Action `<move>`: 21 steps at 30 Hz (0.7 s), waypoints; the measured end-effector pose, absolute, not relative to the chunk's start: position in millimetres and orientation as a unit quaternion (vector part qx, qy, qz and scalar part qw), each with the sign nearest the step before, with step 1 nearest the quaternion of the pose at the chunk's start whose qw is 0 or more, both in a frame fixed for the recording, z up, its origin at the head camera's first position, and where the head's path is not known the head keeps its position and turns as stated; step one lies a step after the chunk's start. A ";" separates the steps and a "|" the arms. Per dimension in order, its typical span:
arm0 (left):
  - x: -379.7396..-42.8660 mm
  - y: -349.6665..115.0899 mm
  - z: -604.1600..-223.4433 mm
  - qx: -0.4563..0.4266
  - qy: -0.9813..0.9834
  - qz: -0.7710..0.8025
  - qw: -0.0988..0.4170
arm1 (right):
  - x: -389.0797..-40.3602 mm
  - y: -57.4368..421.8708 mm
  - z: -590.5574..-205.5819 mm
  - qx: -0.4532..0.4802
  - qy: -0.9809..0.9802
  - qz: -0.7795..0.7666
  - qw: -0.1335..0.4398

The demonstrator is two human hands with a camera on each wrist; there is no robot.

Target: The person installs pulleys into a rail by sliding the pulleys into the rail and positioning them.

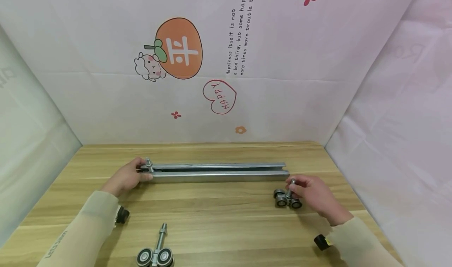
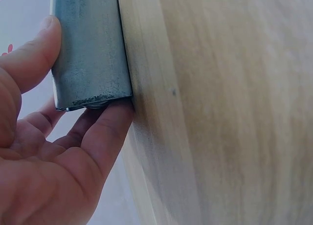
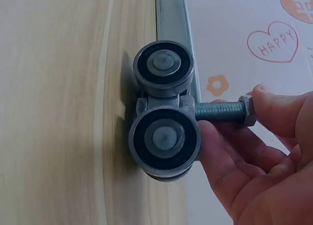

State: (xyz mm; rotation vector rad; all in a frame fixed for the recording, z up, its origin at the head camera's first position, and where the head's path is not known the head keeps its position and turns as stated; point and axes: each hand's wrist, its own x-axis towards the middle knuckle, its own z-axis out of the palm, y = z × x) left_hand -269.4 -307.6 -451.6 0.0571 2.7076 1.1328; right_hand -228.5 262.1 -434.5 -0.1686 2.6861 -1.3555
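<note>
A steel C-shaped rail (image 1: 226,177) lies across the wooden table, its slot upward. My left hand (image 1: 128,176) grips the rail's left end, with the thumb along the near side; in the left wrist view, fingers touch the end of the rail (image 2: 90,49). A threaded bolt (image 1: 148,165) stands up from the slot beside that hand; whatever bears it inside is hidden. My right hand (image 1: 312,194) pinches the bolt of a four-wheel roller trolley (image 1: 287,199), just in front of the rail's right end. Its wheels (image 3: 164,138) face the right wrist camera, and a nut (image 3: 248,110) sits near the bolt's tip.
Another roller trolley (image 1: 155,255) stands on the table at the front left, bolt upward. The wooden table (image 1: 219,220) meets a printed white cloth wall (image 1: 282,110) behind the rail, with white cloth on both sides.
</note>
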 end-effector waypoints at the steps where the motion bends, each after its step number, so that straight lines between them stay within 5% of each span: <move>1: -269.3 -307.5 -451.9 0.019 0.917 0.384 0.103 | -228.8 263.7 -434.3 -0.059 0.892 -0.444 0.063; 21: -269.1 -306.7 -451.2 0.012 0.914 0.390 0.112 | -242.6 292.3 -439.2 -0.072 0.920 -0.384 0.008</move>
